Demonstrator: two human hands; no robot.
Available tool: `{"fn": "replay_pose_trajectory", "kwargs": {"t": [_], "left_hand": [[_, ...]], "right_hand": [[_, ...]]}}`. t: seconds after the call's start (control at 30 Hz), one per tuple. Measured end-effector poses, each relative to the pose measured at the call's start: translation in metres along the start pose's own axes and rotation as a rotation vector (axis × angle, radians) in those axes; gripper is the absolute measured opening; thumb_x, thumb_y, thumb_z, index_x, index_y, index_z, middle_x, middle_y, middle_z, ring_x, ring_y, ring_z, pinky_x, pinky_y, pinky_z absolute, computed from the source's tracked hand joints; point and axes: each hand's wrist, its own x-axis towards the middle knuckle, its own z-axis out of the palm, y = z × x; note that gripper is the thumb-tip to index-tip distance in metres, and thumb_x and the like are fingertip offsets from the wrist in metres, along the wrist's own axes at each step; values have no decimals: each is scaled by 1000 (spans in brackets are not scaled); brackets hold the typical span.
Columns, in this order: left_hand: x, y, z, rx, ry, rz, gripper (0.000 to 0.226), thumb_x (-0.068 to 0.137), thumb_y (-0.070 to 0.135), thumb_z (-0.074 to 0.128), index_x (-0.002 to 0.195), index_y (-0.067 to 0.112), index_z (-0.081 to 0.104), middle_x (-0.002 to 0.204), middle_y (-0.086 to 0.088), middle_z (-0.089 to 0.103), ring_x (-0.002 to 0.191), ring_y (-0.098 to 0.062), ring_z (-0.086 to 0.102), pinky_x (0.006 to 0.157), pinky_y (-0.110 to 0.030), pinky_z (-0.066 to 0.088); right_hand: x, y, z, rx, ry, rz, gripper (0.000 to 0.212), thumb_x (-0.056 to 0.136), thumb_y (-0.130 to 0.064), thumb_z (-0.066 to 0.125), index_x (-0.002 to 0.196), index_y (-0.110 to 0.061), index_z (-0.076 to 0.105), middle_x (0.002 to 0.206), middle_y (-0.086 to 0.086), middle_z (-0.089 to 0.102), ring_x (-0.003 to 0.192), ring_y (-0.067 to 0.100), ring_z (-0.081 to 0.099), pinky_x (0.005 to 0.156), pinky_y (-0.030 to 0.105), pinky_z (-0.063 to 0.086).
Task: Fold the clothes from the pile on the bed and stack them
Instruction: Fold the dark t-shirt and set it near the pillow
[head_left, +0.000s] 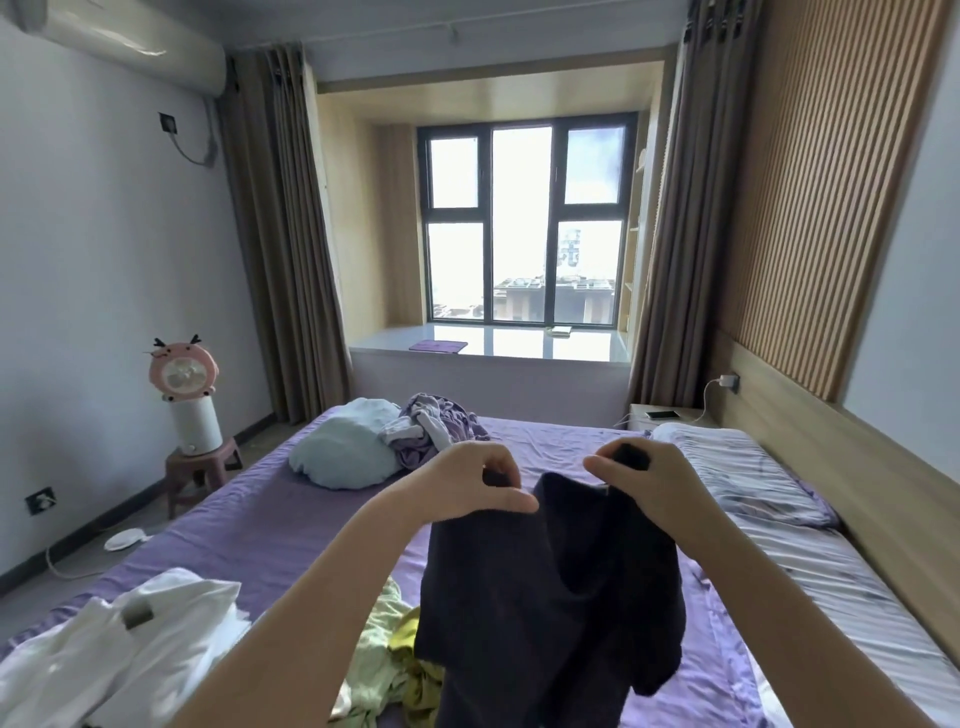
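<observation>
A dark navy garment (550, 597) hangs in the air over the purple bed (270, 525). My left hand (467, 483) pinches its upper edge on the left. My right hand (639, 473) grips the upper edge on the right, fingers curled round a bunched bit of the fabric. Under the hanging garment lies a crumpled pile of pale green and yellow clothes (395, 654). White clothing (119, 654) lies at the bed's near left corner.
A pale blue pillow (343, 452) and a lilac heap of clothes (436, 426) sit at the far end of the bed. A striped pillow (737, 478) lies along the wooden headboard on the right. A pink fan (184, 395) stands on a stool to the left.
</observation>
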Motion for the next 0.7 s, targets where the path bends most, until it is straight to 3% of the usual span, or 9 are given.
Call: {"fn": "replay_pose_trajectory", "kwargs": {"t": [0.1, 0.23, 0.3, 0.37, 0.43, 0.53, 0.7], "left_hand": [[-10, -5, -7, 138, -114, -15, 28, 68, 43, 82, 88, 30, 67, 96, 17, 52, 87, 8, 51, 80, -8, 39], [-27, -14, -9, 284, -224, -69, 44, 67, 44, 82, 105, 37, 62, 114, 10, 40, 109, -5, 42, 98, -19, 35], [-34, -19, -7, 341, -247, -93, 52, 67, 43, 82, 114, 34, 59, 118, 7, 37, 111, -8, 41, 101, -23, 36], [-40, -25, -3, 398, -251, -110, 56, 69, 37, 81, 119, 30, 58, 117, 5, 37, 111, -11, 42, 101, -24, 38], [-43, -30, 1, 421, -217, -95, 48, 72, 27, 79, 116, 25, 62, 114, 2, 40, 108, -14, 46, 98, -25, 40], [-47, -34, 5, 378, -81, -25, 26, 74, 19, 78, 98, 23, 73, 101, 1, 52, 96, -16, 56, 90, -26, 44], [-59, -36, 3, 159, 52, -16, 18, 80, 29, 75, 96, 21, 76, 96, 7, 60, 92, -8, 59, 89, -19, 43]], "right_hand": [[-4, 9, -8, -2, 8, 25, 11, 77, -33, 75, 73, -23, 71, 65, -10, 68, 62, 1, 60, 66, 20, 45], [-16, 28, -15, 89, 25, 109, 9, 79, -32, 74, 76, -23, 72, 66, -12, 69, 65, 2, 62, 62, 14, 45], [-24, 36, -17, 107, -15, 123, 10, 85, -30, 68, 78, -24, 71, 68, -11, 69, 64, 0, 61, 59, 10, 45], [-33, 42, -18, 133, -95, 157, 13, 90, -26, 62, 84, -21, 72, 75, -6, 72, 70, 5, 65, 63, 14, 49], [-40, 46, -21, 141, -154, 197, 16, 93, -18, 58, 85, -17, 73, 76, -2, 72, 71, 9, 67, 63, 19, 51], [-52, 48, -23, 54, -110, 180, 23, 92, -13, 58, 76, -21, 71, 65, -10, 68, 60, -1, 61, 56, 11, 44], [-70, 41, -23, -79, -18, 149, 13, 89, -22, 63, 82, -27, 72, 76, -9, 70, 74, 5, 64, 69, 18, 46]]}}
